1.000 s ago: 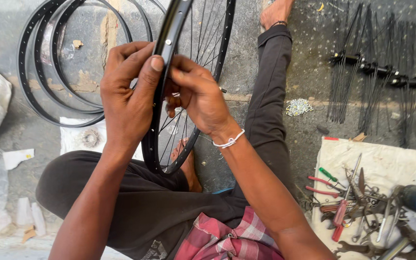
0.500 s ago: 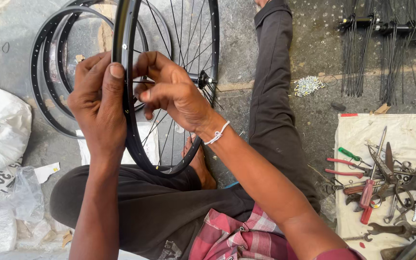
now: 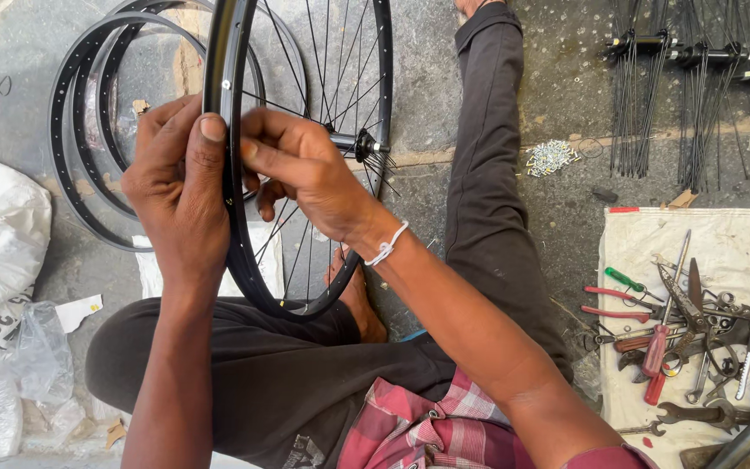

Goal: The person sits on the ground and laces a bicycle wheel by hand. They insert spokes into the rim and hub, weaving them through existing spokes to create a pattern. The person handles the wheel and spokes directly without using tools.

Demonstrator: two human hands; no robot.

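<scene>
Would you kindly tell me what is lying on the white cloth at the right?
On the white cloth lies a jumble of hand tools: red-handled pliers, a green-handled screwdriver, spanners. Tools lower in the heap are covered, and the frame edge cuts off the rest.

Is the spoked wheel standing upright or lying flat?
Upright: the spoked wheel stands on edge, left hand and right hand gripping its rim.

I see a black spoked metal bicycle wheel rim standing upright on edge over my lap, thin spokes running to its central hub.
</scene>
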